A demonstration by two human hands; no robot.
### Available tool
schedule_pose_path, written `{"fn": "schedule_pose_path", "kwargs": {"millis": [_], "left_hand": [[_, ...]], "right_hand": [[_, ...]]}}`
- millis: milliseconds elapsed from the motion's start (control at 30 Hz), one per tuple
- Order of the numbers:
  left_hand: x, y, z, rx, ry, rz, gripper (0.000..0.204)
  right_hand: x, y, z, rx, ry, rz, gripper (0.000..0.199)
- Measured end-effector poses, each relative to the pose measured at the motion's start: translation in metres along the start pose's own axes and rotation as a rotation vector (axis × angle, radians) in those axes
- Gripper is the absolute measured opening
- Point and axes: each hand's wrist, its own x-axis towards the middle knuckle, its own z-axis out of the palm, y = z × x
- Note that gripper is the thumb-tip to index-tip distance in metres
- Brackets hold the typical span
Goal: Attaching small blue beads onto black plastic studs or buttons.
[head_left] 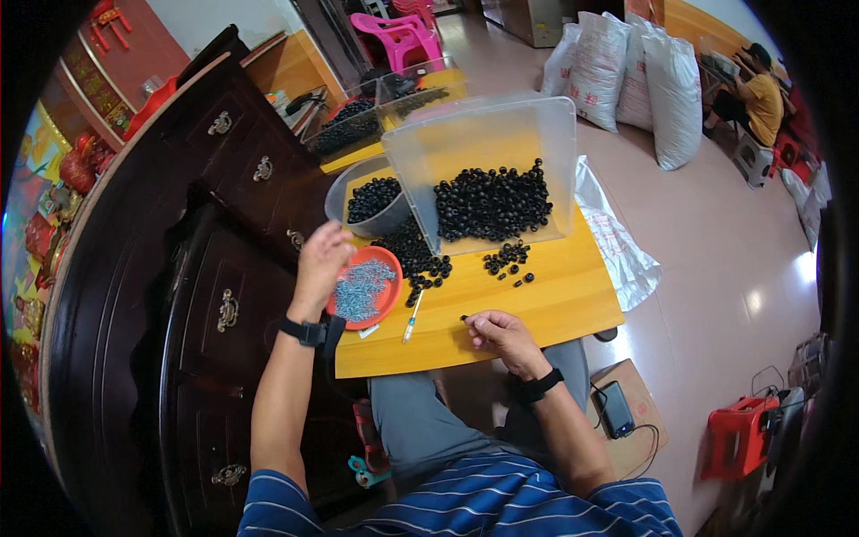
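Observation:
My right hand (506, 342) is closed near the front edge of the yellow table, pinching a small black piece (465, 319) between thumb and forefinger. My left hand (324, 259) is raised at the rim of an orange-red dish (390, 307) that holds many small silvery screws (360, 288). Motion smears its fingers, so I cannot tell whether they hold anything. Between my hands lies a slim, pen-like screwdriver (413, 319) with a pale handle. Loose black round parts (506, 257) lie beyond it, spilling from a tipped clear plastic bin (565, 170) with a heap of them inside.
Behind the dish stands a round clear tub (336, 199) of black parts, with more clear bins (344, 134) farther back. A dark wooden cabinet (215, 268) borders the table's left. White sacks (676, 98) stand far right; a person (763, 103) sits beyond them.

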Motion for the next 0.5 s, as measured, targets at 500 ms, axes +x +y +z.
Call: {"fn": "schedule_pose_path", "kwargs": {"millis": [500], "left_hand": [[-0.074, -0.061, 0.129, 0.622, -0.492, 0.198, 0.022]], "right_hand": [[-0.007, -0.035, -0.039, -0.180, 0.098, -0.135, 0.020]]}}
